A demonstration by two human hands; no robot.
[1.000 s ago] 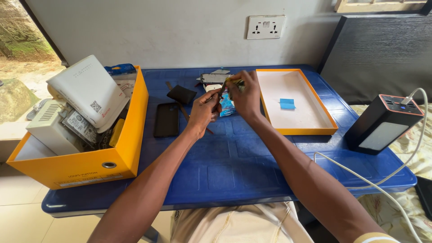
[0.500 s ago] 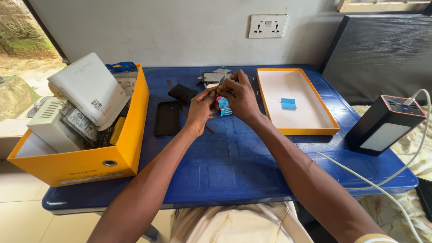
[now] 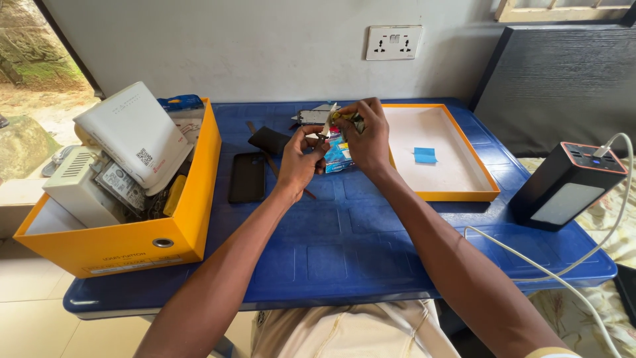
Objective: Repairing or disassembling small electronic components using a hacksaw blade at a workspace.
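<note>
Both hands are now lifting a small pale tool [image 3: 329, 119] above the blue packet [image 3: 338, 154], left hand [image 3: 299, 161] and right hand [image 3: 368, 136] each keeping a closed grip on it.

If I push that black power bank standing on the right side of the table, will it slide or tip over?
The power bank stands upright, so a high push would probably tip it. It looks blocky and likely heavy for its size. The white cable plugged into its top may tug it.

Near half of blue plastic table [image 3: 344, 245] bare under my forearms: free passage. Left blocked by tall orange cardboard box [image 3: 192, 199]. Right: shallow orange-rimmed white tray [image 3: 464, 192], black rectangular power bank [image 3: 566, 185], white cable [image 3: 530, 262] crossing corner.
</note>
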